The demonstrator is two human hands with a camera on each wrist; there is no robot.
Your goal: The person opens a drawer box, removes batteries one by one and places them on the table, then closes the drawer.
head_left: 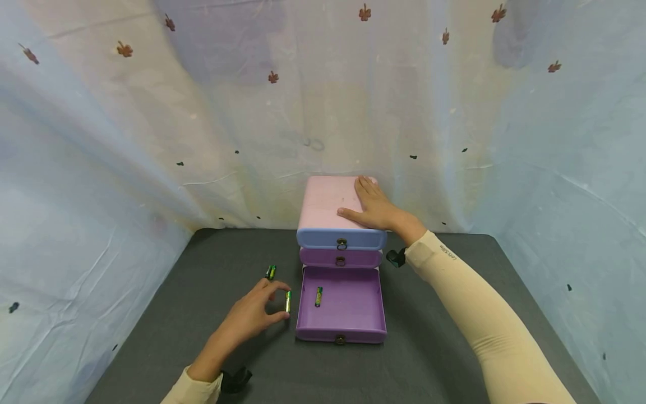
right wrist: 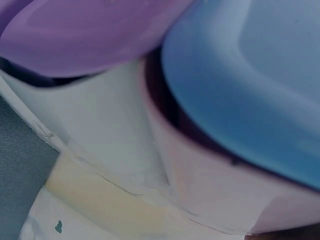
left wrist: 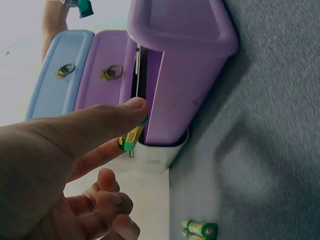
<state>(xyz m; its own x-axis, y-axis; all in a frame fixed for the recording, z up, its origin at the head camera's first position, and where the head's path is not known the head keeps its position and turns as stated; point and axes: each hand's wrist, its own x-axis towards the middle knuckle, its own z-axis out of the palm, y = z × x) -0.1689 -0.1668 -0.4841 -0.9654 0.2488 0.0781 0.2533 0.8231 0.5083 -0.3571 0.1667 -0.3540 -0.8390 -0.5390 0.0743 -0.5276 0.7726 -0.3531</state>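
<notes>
My left hand (head_left: 252,312) pinches a green and yellow battery (head_left: 288,301) between thumb and finger, just left of the pulled-out purple bottom drawer (head_left: 353,303). Inside that drawer, towards its left side, lies another battery (head_left: 318,296). More batteries (head_left: 271,272) lie on the table beyond the left hand; the left wrist view shows them side by side (left wrist: 200,229). My right hand (head_left: 372,207) rests with spread fingers on the pink top of the small drawer cabinet (head_left: 328,199). In the right wrist view only the cabinet's side and drawer fronts show; the hand is mostly out of sight.
Above the pulled-out drawer are a blue drawer front (head_left: 323,238) and a purple middle drawer front (head_left: 318,257), each with a ring pull. The cabinet stands at the back of the dark grey table (head_left: 434,336), before a hanging patterned cloth (head_left: 333,112).
</notes>
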